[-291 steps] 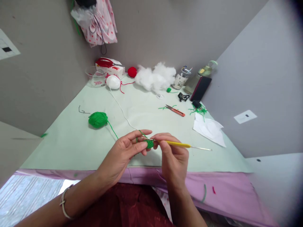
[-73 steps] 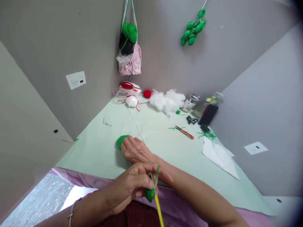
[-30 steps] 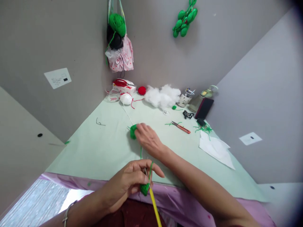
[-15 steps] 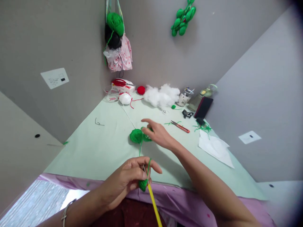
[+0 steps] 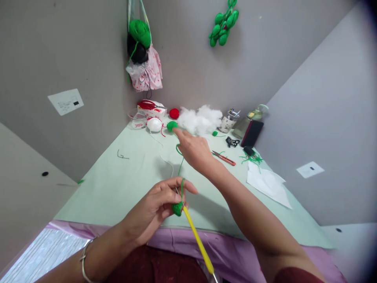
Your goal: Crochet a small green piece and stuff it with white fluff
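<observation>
Okay, so the left hand (image 5: 157, 202) has a small green crocheted piece (image 5: 177, 209) pinched between thumb and fingers, just above the near edge of the pale green tabletop (image 5: 108, 192). A yellow-handled crochet hook (image 5: 198, 240) is at the piece, its handle slanting down to the right and its thin metal end up by the fingers. Green yarn loops over the stretched-out index finger and runs up toward the other hand.

Right hand (image 5: 196, 151) is reaching out over the table, fingertips right at a green yarn ball (image 5: 172, 125). Honestly can't tell whether they're gripping it or just brushing it, since the hand is turned back-side up. A loop of the green strand hangs just beside the thumb.

That ball sits near the back, between a white yarn ball (image 5: 154, 125) and a heap of white stuffing (image 5: 200, 120), with a red yarn ball (image 5: 174, 113) just behind. Off to the right of the reaching hand are orange-handled snips (image 5: 225, 158), a black hair clip (image 5: 232, 142) and a phone (image 5: 252, 133) leaning on a bottle (image 5: 255, 114).
</observation>
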A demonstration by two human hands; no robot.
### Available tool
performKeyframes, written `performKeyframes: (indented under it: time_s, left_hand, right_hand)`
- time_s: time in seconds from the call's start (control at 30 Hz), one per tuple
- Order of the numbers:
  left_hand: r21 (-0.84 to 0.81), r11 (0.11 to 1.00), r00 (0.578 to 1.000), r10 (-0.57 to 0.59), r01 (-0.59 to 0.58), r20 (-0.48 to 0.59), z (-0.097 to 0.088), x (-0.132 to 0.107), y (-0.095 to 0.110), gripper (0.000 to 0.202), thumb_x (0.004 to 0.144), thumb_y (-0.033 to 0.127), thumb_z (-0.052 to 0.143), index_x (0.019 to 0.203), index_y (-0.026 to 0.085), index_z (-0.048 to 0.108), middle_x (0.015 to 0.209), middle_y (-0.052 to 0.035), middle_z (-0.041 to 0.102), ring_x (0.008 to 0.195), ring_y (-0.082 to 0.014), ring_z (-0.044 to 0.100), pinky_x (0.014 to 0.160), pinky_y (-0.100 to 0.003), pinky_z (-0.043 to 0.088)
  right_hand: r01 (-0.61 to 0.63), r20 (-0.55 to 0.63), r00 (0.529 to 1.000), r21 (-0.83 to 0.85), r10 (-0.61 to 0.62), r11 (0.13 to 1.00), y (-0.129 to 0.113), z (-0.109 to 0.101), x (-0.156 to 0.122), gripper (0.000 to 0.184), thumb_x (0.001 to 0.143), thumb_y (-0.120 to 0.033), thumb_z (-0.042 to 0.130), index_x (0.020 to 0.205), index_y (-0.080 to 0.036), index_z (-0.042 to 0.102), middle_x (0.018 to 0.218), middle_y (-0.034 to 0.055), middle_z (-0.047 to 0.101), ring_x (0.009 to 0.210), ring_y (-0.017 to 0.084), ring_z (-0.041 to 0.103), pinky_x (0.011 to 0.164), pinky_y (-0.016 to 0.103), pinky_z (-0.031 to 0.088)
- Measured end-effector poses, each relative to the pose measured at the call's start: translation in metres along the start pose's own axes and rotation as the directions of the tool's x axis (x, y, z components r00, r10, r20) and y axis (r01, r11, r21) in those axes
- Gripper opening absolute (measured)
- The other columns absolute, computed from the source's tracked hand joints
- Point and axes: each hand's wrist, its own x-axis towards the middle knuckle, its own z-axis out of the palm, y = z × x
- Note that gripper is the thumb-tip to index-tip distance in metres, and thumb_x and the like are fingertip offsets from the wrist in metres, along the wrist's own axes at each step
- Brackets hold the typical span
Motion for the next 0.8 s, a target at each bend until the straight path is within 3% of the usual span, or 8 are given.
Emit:
performKeyframes:
  time_s: [0.07, 0.1, 0.17, 0.27, 0.33, 0.43, 0.6, 0.8]
  left_hand:
    - [-0.028, 1.0, 1.0, 0.011, -0.012, -0.026, -0.002, -0.001, 0.002, 0.015, 0.077, 0.024, 0.073, 0.088, 0.02, 0.082, 0.079, 0.0012, 0.054, 0.073, -0.0118, 0.053, 0.071, -0.024, 0.04]
    - [-0.044, 0.999, 0.999, 0.024, -0.026, -0.049, -0.003, -0.002, 0.003, 0.015, 0.077, 0.023, 0.074, 0.088, 0.019, 0.082, 0.079, 0.0013, 0.053, 0.071, -0.0113, 0.051, 0.07, -0.024, 0.04]
    - [-0.078, 0.995, 0.992, 0.054, -0.063, -0.115, -0.006, -0.003, 0.004, 0.013, 0.077, 0.022, 0.074, 0.086, 0.019, 0.082, 0.078, 0.0011, 0.053, 0.069, -0.0106, 0.047, 0.066, -0.024, 0.04]
    - [-0.126, 0.986, 0.972, 0.078, -0.108, -0.223, -0.007, -0.001, 0.004, 0.011, 0.076, 0.02, 0.075, 0.084, 0.018, 0.081, 0.08, 0.0001, 0.054, 0.07, -0.0108, 0.047, 0.057, -0.021, 0.034]
    - [-0.138, 0.983, 0.962, 0.081, -0.12, -0.261, -0.005, 0.002, 0.001, 0.009, 0.076, 0.018, 0.075, 0.084, 0.018, 0.079, 0.081, 0.0001, 0.053, 0.071, -0.0107, 0.047, 0.056, -0.021, 0.033]
    - [-0.061, 0.991, 0.962, 0.102, -0.121, -0.254, 0.001, 0.01, -0.01, 0.006, 0.082, 0.018, 0.072, 0.086, 0.018, 0.077, 0.081, 0.0011, 0.053, 0.068, -0.0101, 0.042, 0.059, -0.022, 0.034]
    - [0.147, 0.984, 0.973, 0.129, -0.102, -0.191, 0.005, 0.016, -0.029, 0.016, 0.092, 0.03, 0.074, 0.105, 0.022, 0.077, 0.079, 0.0031, 0.053, 0.067, -0.0111, 0.039, 0.064, -0.025, 0.034]
    - [0.246, 0.968, 0.982, 0.084, -0.041, -0.168, -0.001, 0.013, -0.033, 0.042, 0.091, 0.04, 0.08, 0.129, 0.026, 0.072, 0.093, -0.0012, 0.062, 0.085, -0.0162, 0.051, 0.071, -0.027, 0.038]
  right_hand:
    - [0.163, 0.121, 0.978, 0.048, -0.168, 0.985, 0.009, 0.0, -0.024, 0.04, 0.093, -0.004, 0.057, 0.126, -0.023, 0.067, 0.111, 0.009, 0.075, 0.089, 0.022, 0.07, 0.075, 0.032, 0.049]
    - [0.328, 0.186, 0.918, 0.137, -0.35, 0.935, 0.015, 0.001, -0.038, 0.036, 0.091, -0.003, 0.06, 0.119, -0.022, 0.069, 0.113, 0.0087, 0.075, 0.096, 0.023, 0.07, 0.08, 0.032, 0.051]
    - [0.452, 0.126, 0.855, 0.298, -0.504, 0.841, 0.028, 0.006, -0.068, 0.045, 0.093, 0.0, 0.056, 0.13, -0.025, 0.066, 0.125, 0.0092, 0.073, 0.113, 0.023, 0.068, 0.092, 0.036, 0.054]
    - [0.274, -0.203, 0.953, 0.274, -0.223, 0.922, 0.035, 0.015, -0.108, 0.052, 0.097, 0.003, 0.04, 0.135, -0.023, 0.064, 0.123, 0.0129, 0.074, 0.115, 0.026, 0.068, 0.1, 0.047, 0.054]
    - [0.194, -0.385, 0.922, 0.391, -0.032, 0.9, 0.025, 0.023, -0.131, 0.045, 0.103, -0.006, 0.044, 0.14, -0.026, 0.062, 0.115, 0.0117, 0.075, 0.105, 0.025, 0.07, 0.093, 0.045, 0.057]
    - [0.287, -0.37, 0.929, 0.704, -0.01, 0.649, -0.005, 0.038, -0.155, 0.058, 0.099, -0.026, 0.069, 0.153, -0.035, 0.05, 0.113, 0.0063, 0.072, 0.098, 0.022, 0.071, 0.089, 0.039, 0.06]
    - [0.276, -0.439, 0.842, 0.849, 0.312, 0.449, -0.036, 0.063, -0.166, 0.026, 0.105, -0.024, 0.056, 0.119, -0.033, 0.077, 0.093, 0.0048, 0.07, 0.087, 0.02, 0.068, 0.076, 0.035, 0.058]
    - [0.284, -0.262, 0.814, 0.958, 0.518, 0.037, -0.033, 0.079, -0.162, 0.025, 0.107, -0.037, 0.056, 0.116, -0.028, 0.078, 0.092, 0.0039, 0.073, 0.075, 0.017, 0.071, 0.076, 0.036, 0.061]
